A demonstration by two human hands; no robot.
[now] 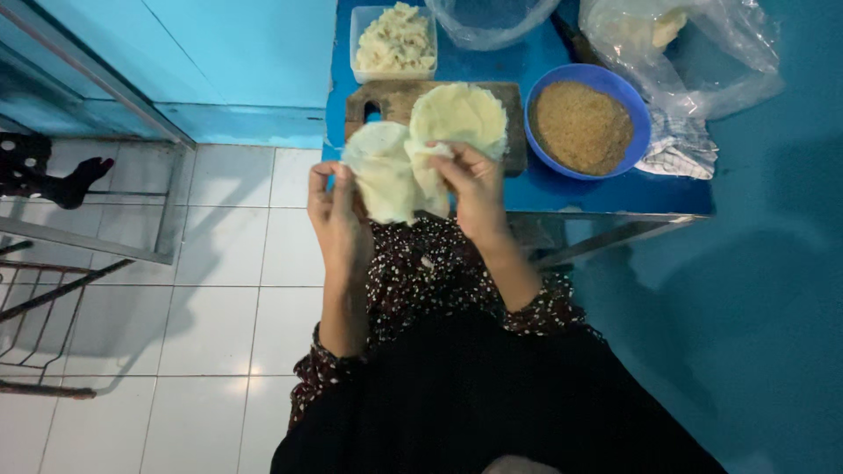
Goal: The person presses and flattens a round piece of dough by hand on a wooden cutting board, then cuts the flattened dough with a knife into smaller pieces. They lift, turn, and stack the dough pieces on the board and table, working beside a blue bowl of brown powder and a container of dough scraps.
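A thin pale round wrapper sheet hangs in front of me, pinched by both hands. My left hand holds its left edge and my right hand grips its right edge, partly folded. Behind it, a stack of similar round sheets lies on a wooden cutting board on the blue table.
A blue bowl of brown crumbs sits right of the board. A clear tub of pale filling stands at the back. Plastic bags and a checked cloth lie at the right. White tiled floor and a metal rack are at the left.
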